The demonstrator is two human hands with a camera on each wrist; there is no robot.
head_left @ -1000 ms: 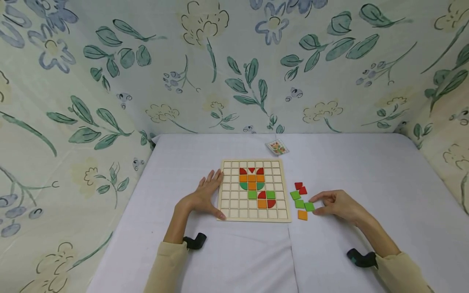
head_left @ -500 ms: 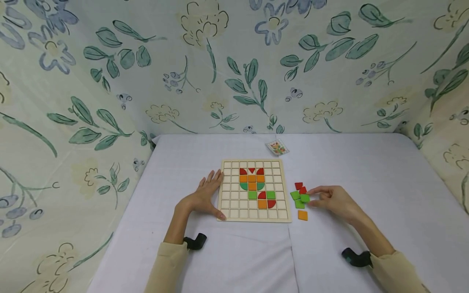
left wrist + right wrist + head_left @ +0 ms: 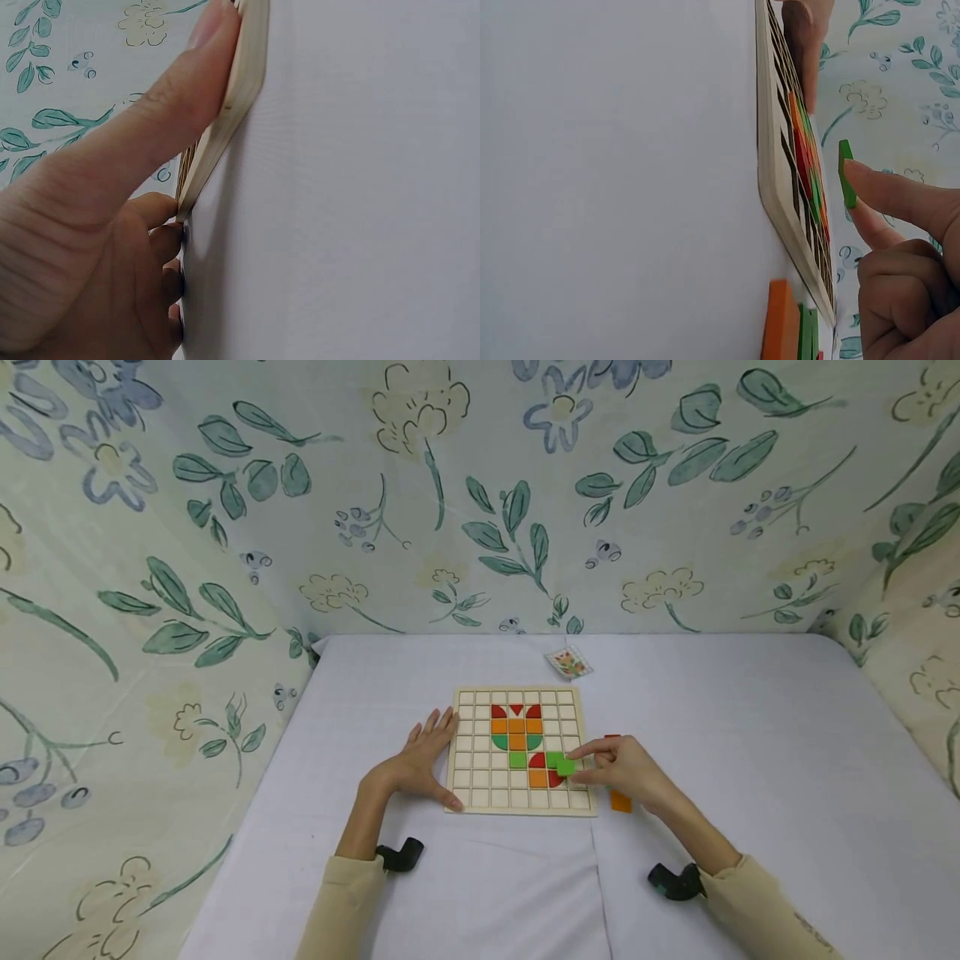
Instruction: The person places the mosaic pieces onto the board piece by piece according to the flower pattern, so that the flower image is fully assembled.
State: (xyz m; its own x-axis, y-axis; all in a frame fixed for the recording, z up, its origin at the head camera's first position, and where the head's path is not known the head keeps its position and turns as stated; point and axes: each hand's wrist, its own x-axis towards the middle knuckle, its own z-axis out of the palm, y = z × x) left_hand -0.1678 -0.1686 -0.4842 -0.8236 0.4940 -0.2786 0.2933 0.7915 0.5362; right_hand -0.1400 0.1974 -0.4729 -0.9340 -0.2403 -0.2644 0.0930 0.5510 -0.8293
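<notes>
A wooden grid board (image 3: 480, 797) lies on the table, with red, orange and green tiles set in some of its squares. Along its left edge rests my left hand (image 3: 416, 764), fingers spread and thumb at the near corner; in the left wrist view the thumb (image 3: 157, 112) lies against the wooden rim. My right hand (image 3: 626, 768) pinches a green square tile (image 3: 566, 767) between thumb and fingertip over the board's right side. The right wrist view shows this green tile (image 3: 846, 174) edge-on, raised above the board. It partly covers placed tiles in the head view.
Right of the board lies an orange square tile (image 3: 621, 802); the right hand mostly hides the other loose tiles there. Green tiles (image 3: 806, 334) show behind the orange one in the right wrist view. A small picture card (image 3: 569, 662) lies beyond the board on the white cloth (image 3: 517, 877).
My right hand has picked up a green tile from the loose pieces and carried it left over the board. The left hand has stayed in place.
</notes>
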